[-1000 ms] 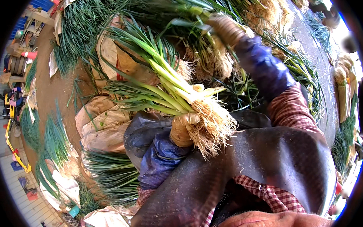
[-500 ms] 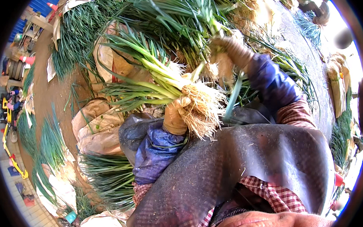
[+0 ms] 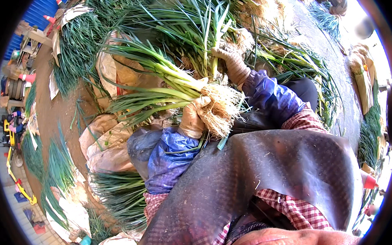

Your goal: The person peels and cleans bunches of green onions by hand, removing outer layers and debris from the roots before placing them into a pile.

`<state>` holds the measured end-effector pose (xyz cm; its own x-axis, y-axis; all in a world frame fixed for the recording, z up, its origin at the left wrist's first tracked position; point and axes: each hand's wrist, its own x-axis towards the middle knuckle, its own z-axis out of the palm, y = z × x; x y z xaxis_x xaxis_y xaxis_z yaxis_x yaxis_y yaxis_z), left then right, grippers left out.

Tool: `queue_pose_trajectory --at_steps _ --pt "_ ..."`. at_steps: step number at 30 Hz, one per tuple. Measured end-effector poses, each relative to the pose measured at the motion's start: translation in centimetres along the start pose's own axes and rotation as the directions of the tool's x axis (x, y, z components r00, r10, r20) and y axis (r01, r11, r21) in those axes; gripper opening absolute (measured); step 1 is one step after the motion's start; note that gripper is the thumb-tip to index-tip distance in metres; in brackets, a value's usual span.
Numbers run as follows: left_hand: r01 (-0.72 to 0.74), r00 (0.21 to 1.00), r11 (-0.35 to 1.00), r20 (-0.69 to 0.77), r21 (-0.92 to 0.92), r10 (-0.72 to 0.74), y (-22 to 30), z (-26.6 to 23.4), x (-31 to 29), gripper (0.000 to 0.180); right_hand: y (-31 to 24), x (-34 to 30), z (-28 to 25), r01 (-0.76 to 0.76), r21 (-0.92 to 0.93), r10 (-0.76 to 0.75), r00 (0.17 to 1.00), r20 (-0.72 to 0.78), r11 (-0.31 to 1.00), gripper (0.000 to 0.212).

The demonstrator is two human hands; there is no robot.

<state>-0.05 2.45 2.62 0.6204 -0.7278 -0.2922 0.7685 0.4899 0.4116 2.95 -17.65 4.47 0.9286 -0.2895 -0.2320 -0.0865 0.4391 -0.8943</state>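
My left hand (image 3: 193,117), in a tan glove, is closed around a bunch of green onions (image 3: 170,78). Their pale stalks and green leaves fan to the upper left, and the shaggy roots (image 3: 221,106) hang out on the right side of the hand. Just beyond the roots, my right hand (image 3: 232,65), gloved too, has its fingers bent around upright green onion stalks (image 3: 214,55) at the front of a larger heap (image 3: 179,26). The fingertips are partly hidden among the stalks. Blue sleeve covers reach up both forearms.
A dark apron (image 3: 249,172) covers my lap. Beside my left arm are tan sacking (image 3: 106,138) and another pile of green onions (image 3: 118,194). More bundles (image 3: 83,44) lie at the far left, and loose stalks (image 3: 306,67) on the right. An orange cone (image 3: 369,180) stands at the right edge.
My right hand has moved left and slightly nearer to the held bunch, and is no longer blurred. The left hand keeps its hold on the green onions, almost in place.
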Motion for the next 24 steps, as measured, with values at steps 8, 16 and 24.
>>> queue_pose_trajectory --at_steps 8,16,24 --pt "-0.078 0.997 0.996 0.010 -0.054 0.079 0.2 1.4 -0.3 0.040 -1.3 -0.5 -1.8 -0.166 0.283 0.027 0.899 0.436 0.945 0.048" --pt "-0.028 0.994 0.995 0.102 -0.100 0.038 -0.1 0.8 -0.1 0.035 -1.6 5.4 -0.4 -0.337 0.766 -0.189 0.842 0.505 0.548 0.028" --pt "0.047 0.999 0.990 0.031 -0.130 -0.044 0.3 -0.8 0.2 0.034 2.5 6.0 -3.1 -0.587 0.174 0.416 0.724 0.550 0.791 0.026"
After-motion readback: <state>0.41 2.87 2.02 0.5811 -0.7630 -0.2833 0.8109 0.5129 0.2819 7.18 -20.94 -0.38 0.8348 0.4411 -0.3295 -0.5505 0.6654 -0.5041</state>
